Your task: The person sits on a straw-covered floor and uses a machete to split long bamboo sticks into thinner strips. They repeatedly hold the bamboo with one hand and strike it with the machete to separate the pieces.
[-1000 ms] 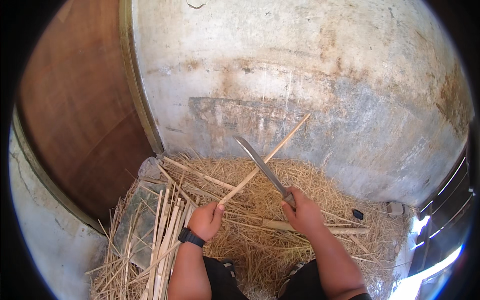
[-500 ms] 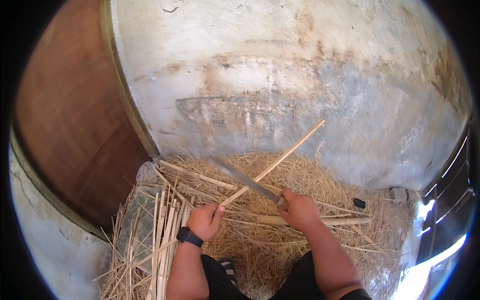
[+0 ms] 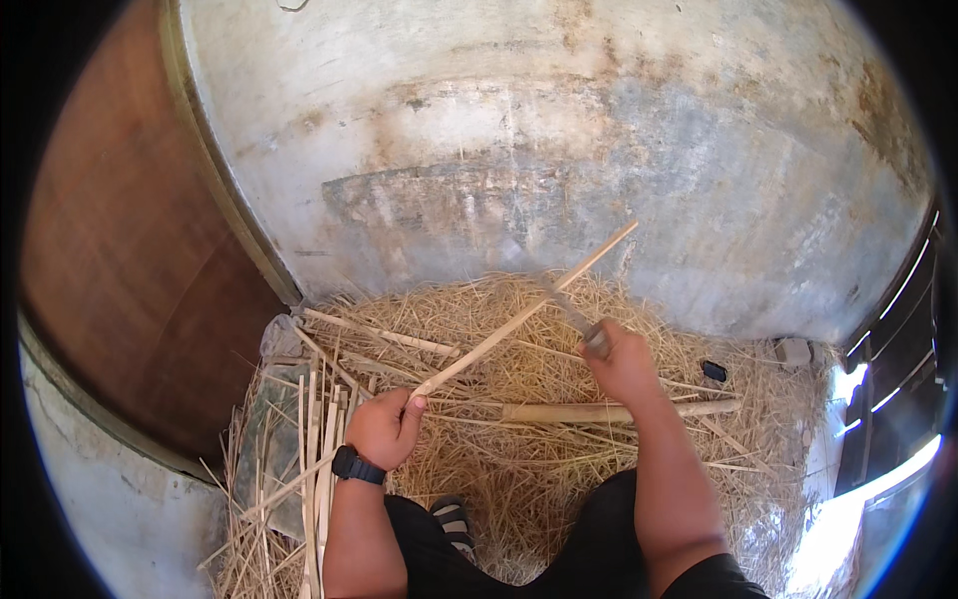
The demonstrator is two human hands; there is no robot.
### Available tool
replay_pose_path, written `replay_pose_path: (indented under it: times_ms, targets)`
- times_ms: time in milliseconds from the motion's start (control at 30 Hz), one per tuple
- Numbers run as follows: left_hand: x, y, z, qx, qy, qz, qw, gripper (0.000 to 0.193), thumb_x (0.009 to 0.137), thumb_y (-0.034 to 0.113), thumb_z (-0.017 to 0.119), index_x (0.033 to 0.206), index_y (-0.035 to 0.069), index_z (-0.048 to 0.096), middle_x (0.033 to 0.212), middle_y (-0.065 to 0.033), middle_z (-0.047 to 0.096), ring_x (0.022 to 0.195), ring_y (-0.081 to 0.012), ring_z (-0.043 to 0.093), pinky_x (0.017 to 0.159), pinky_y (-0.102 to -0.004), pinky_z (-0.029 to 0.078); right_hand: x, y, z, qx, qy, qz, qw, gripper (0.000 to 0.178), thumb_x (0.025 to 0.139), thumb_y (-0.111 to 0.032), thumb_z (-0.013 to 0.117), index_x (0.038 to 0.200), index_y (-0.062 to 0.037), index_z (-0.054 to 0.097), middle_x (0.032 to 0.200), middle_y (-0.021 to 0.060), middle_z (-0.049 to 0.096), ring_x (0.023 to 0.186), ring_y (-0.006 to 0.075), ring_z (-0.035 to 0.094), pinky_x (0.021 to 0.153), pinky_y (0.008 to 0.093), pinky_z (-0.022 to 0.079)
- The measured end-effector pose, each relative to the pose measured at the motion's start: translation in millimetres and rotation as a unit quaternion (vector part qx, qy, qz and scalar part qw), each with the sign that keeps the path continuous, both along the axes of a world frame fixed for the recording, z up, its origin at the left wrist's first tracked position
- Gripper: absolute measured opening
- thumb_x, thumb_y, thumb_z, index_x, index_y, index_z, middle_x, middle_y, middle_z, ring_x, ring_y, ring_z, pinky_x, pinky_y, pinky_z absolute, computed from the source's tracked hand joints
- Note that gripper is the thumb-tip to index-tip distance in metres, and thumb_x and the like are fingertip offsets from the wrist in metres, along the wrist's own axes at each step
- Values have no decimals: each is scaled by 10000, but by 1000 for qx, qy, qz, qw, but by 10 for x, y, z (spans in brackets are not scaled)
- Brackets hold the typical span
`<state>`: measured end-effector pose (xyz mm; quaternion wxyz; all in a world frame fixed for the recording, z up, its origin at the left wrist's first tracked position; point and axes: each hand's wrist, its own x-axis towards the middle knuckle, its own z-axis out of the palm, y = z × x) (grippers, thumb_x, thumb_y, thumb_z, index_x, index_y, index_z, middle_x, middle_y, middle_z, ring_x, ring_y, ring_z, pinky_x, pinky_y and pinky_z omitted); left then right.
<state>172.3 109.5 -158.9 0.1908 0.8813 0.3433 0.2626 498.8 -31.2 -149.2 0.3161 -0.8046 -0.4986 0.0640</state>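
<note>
The work sits hemmed in on two sides: a stained grey wall (image 3: 599,150) rises straight ahead and a brown wooden door (image 3: 130,270) closes off the left, so open room lies only over the heap of straw-like shavings (image 3: 519,469) on the floor. Split strips (image 3: 319,449) lie in a loose bundle by the door, and a thicker cane (image 3: 619,410) lies flat across the shavings beyond the right wrist.

The left hand (image 3: 384,427), a black watch (image 3: 357,465) on its wrist, is curled shut around the lower end of a long pale bamboo strip (image 3: 524,316); the strip slants up and to the right from the fist, its far tip standing free before the wall. The right hand (image 3: 624,364) is clenched on the handle of a knife (image 3: 571,311), whose blade points up-left and meets the strip about midway. The blade is foreshortened and partly blurred, so its edge is hard to make out. The fingertips of both hands are hidden.
</note>
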Motion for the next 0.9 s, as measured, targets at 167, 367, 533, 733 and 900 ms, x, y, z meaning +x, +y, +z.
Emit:
replay_pose_path:
  times_ms: [167,367,533,733,900]
  targets:
    - [-51,39,-92,12,-20,7,1000,396,1046,346,574,818,25,620,652,-177,591,588,-372,598,554,-438,451,-318,97,8,-55,-58,84,993,158,941,-238,693,1052,-130,661,852,117,730,735,280,716,662,444,572]
    - [-111,64,-85,-99,-65,-4,993,289,1035,326,611,958,48,631,642,-120,633,568,-302,641,567,-409,484,-29,34,123,-48,45,-24,998,154,927,-199,716,1064,-143,675,892,82,738,802,252,723,716,414,583]
    - [-17,67,-126,-63,-37,-10,997,226,1003,232,661,913,27,628,635,-98,601,561,-226,601,551,-362,454,-238,-4,85,-44,-7,39,998,166,907,-190,740,1059,-147,688,883,99,743,781,263,727,723,415,587]
    - [-109,83,-72,-20,3,2,1000,253,991,281,662,954,31,664,777,-200,644,749,-400,655,641,-451,504,-166,71,71,-53,9,43,998,194,894,-205,746,1061,-128,683,837,121,727,764,292,720,713,442,582]
    - [-19,72,-72,-36,-6,3,999,309,1008,313,632,909,21,662,744,-200,625,701,-412,626,618,-462,485,-88,101,-4,-16,32,-7,999,187,904,-216,731,1058,-120,684,853,129,723,766,298,716,711,449,574]
